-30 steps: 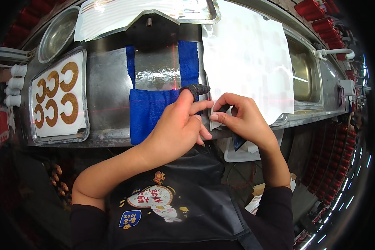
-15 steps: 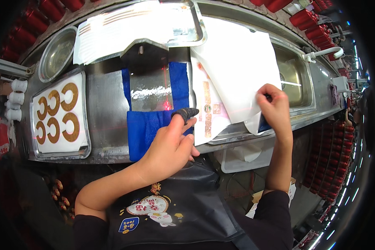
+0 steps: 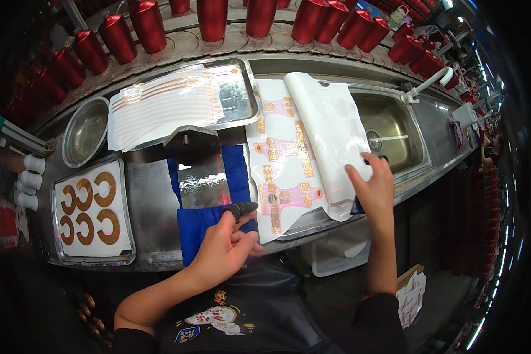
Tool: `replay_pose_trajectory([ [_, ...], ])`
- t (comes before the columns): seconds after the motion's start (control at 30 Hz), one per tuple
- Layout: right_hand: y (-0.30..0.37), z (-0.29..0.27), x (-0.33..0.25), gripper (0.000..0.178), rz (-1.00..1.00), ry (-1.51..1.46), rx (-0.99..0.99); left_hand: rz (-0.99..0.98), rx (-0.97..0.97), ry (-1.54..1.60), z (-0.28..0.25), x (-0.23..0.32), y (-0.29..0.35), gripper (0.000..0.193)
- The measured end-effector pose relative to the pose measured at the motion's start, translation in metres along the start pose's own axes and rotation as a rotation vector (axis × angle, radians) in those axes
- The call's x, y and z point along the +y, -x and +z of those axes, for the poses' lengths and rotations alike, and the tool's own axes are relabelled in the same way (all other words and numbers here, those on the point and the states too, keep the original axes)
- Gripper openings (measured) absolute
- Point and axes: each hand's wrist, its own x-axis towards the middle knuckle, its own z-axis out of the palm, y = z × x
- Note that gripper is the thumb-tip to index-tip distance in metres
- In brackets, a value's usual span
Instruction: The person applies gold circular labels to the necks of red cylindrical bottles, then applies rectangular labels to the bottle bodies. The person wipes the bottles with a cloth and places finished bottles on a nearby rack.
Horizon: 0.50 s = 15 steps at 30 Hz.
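Observation:
A printed sheet of pink and gold decals lies on the counter, partly covered by a white cover sheet folded over to the right with a curled edge. At the cover sheet's lower right side is my right hand, thumb and forefinger apart. A small dark blue piece shows below that hand. My left hand hovers over the blue cloth, forefinger stretched out in a black finger cot and the other fingers loosely bent. It holds nothing. The cloth lies around a wet metal surface.
At left, a tray bears gold C-shaped pieces on white paper. Behind stand a round metal bowl and a tray with striped sheets. A sink with a white faucet is at right. Red bottles line the conveyor.
My right thumb and forefinger have parted from their pinch at the cover sheet, which now lies folded over with more of the decals showing. The view has tilted up toward the red bottles.

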Motion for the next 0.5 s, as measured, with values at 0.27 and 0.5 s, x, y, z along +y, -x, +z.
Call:
replay_pose_trajectory([
  [0.27, -0.048, 0.055, -0.033, 0.026, 0.024, 0.294, -0.326, 0.066, 0.162, 0.02, -0.01, -0.002, 0.022, 0.045],
  [0.5, -0.042, 0.01, -0.011, 0.011, -0.169, 0.04, 0.031, 0.132, 0.199, 0.05, -0.02, -0.007, 0.02, 0.04],
])
